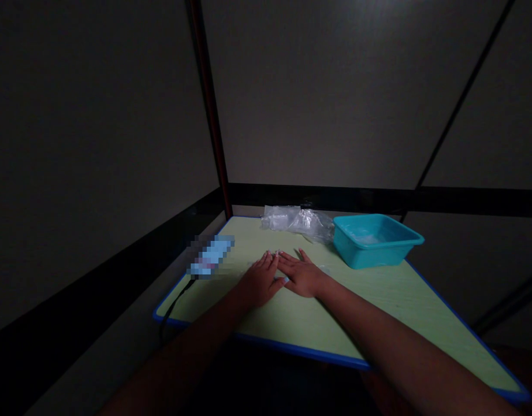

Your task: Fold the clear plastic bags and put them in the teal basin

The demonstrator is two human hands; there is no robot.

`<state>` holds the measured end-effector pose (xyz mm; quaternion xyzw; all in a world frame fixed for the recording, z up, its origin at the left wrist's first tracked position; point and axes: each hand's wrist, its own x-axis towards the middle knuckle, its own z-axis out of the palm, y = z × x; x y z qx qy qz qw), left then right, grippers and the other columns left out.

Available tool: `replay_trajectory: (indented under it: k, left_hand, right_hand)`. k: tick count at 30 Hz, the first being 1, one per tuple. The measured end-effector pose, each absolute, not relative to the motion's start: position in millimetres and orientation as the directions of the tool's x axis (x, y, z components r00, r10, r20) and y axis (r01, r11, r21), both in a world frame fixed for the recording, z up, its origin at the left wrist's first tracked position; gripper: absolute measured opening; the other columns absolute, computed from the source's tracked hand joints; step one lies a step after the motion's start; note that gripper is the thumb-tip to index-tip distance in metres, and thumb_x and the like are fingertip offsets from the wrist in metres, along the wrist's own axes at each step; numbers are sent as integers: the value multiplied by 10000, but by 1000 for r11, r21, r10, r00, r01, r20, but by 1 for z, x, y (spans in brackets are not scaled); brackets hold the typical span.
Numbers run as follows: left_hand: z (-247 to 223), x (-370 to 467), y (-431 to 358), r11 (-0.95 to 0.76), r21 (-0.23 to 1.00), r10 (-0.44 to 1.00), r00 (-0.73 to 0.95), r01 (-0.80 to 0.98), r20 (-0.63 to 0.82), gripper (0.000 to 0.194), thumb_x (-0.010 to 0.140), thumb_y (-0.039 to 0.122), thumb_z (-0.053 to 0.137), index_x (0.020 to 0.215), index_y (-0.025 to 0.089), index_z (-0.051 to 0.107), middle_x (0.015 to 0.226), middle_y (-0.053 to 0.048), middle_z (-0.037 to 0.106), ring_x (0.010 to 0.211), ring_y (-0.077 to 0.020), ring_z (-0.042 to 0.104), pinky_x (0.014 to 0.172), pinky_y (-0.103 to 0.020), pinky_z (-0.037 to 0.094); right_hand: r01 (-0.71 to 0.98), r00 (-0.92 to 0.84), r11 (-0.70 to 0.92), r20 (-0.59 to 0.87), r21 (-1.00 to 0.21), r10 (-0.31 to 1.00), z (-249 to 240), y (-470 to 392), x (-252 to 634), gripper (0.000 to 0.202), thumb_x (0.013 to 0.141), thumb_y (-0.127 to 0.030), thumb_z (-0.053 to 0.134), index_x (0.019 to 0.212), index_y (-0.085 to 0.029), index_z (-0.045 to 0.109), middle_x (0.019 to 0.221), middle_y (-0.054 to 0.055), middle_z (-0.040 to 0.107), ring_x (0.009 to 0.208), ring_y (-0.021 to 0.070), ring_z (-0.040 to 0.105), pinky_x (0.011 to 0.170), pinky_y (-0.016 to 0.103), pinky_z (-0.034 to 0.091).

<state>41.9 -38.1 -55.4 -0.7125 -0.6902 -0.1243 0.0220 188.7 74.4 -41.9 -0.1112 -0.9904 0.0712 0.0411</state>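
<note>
To the left of the hands, a dark cord (174, 303) runs from a light-blue object (214, 255), too pixelated to identify. The left hand (259, 282) lies palm down on the table (387, 309), fingers extended and clamped on nothing. Between and beneath the hands is a clear thin piece (324, 269), apparently plastic; it is mostly covered, with only faint edges showing. Beyond the hands lies crumpled clear plastic (291, 219). The right hand (304, 278) is likewise flat, its fingers straight and slanting inward to meet the left fingertips. Farther right, apart from the right hand, stands a blue tub (361, 251) with something pale inside. Assessment: the step appears to be pressing the piece flat; even palm pressure, working outward from the middle, should limit creases.
</note>
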Motion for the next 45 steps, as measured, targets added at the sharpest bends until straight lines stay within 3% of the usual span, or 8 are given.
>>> replay_trajectory:
  k: [6,12,20,25,31,36,41,45]
  left_hand:
    - [-59,39,-38,54,77,980,-68,996,188,673,936,517,296,1425,55,316,1481,-238,320,1400,-327,246,1096,-502,289]
    - [-59,34,-40,135,14,971,-135,991,195,693,933,516,319,1400,5,360,1450,-282,348,1396,-337,255,1098,-472,284]
    - [-54,29,-44,477,-20,861,-463,879,212,793,925,567,274,1388,-73,338,1466,-323,270,1398,-374,229,1092,-548,245]
    - [-47,28,-45,333,-30,891,-304,943,337,721,925,506,336,1442,6,282,1523,-247,189,1420,-347,177,1093,-549,256]
    - [-47,28,-45,80,-24,972,-73,997,222,587,949,403,300,1430,67,324,1532,-163,224,1424,-257,211,1112,-544,235]
    - [-50,25,-45,116,-15,979,-112,993,170,535,961,392,269,1373,87,423,1505,-167,302,1412,-245,253,1108,-545,239]
    - [-46,26,-47,137,-28,969,-128,990,214,556,964,400,258,1399,78,386,1505,-172,303,1412,-242,255,1118,-551,206]
    - [-37,18,-47,392,-32,850,-348,920,397,546,958,432,273,1405,145,400,1520,-181,271,1423,-274,218,1100,-634,109]
  right_hand:
    - [229,-968,963,71,-145,241,-40,72,189,612,940,-444,339,1491,-211,210,1531,89,240,1424,236,166,1096,621,11]
    - [233,-967,962,67,-144,245,-37,70,190,608,955,-527,251,1490,-241,216,1534,77,235,1423,240,169,1094,625,14]
    - [239,-967,961,60,-138,249,-38,71,189,608,951,-508,292,1488,-231,225,1535,66,233,1423,244,166,1100,615,25]
    - [239,-967,960,59,-143,250,-36,69,189,602,952,-502,300,1485,-228,239,1531,69,242,1424,241,164,1103,607,20]
    - [239,-964,958,77,-160,253,-35,68,189,593,956,-515,274,1477,-233,267,1526,72,258,1423,241,172,1102,609,2]
    - [238,-963,959,91,-155,254,-36,69,188,618,950,-537,282,1486,-234,237,1531,71,248,1429,243,138,1105,604,-5]
    - [234,-956,959,141,-161,257,-34,70,191,648,950,-563,260,1504,-242,156,1542,71,210,1430,249,130,1108,599,2]
    - [241,-954,955,142,-172,266,-34,74,194,611,957,-535,271,1500,-275,164,1548,59,195,1428,260,137,1093,626,12]
